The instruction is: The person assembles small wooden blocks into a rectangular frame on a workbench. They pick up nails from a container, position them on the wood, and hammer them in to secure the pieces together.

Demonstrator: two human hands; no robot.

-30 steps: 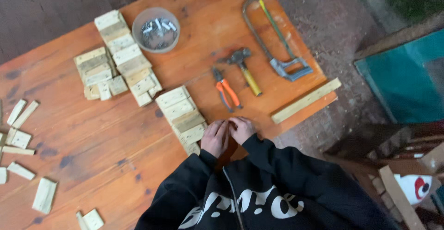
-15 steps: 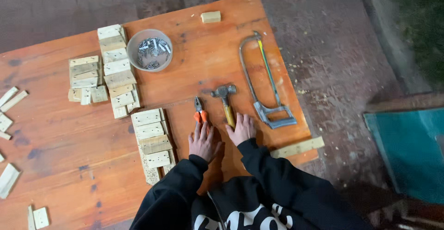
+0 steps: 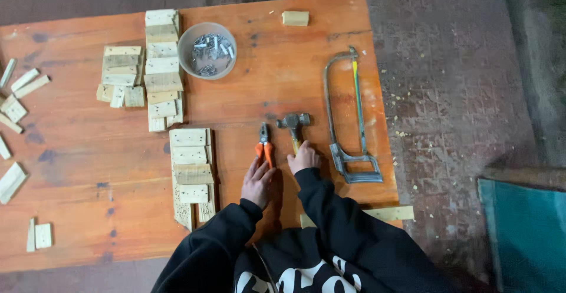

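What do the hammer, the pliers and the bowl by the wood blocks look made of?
Hammer: dull grey metal head, pale handle that looks wooden. Pliers: dark metal jaws, orange grips, probably plastic or rubber. Bowl: translucent greyish, likely plastic, holding small shiny metal pieces.

Head camera looks straight down on the wooden table (image 3: pixel 88 151).

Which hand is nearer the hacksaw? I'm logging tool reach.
Right. The right hand rests on the hammer handle, just left of the hacksaw; the left hand lies farther left, at the pliers.
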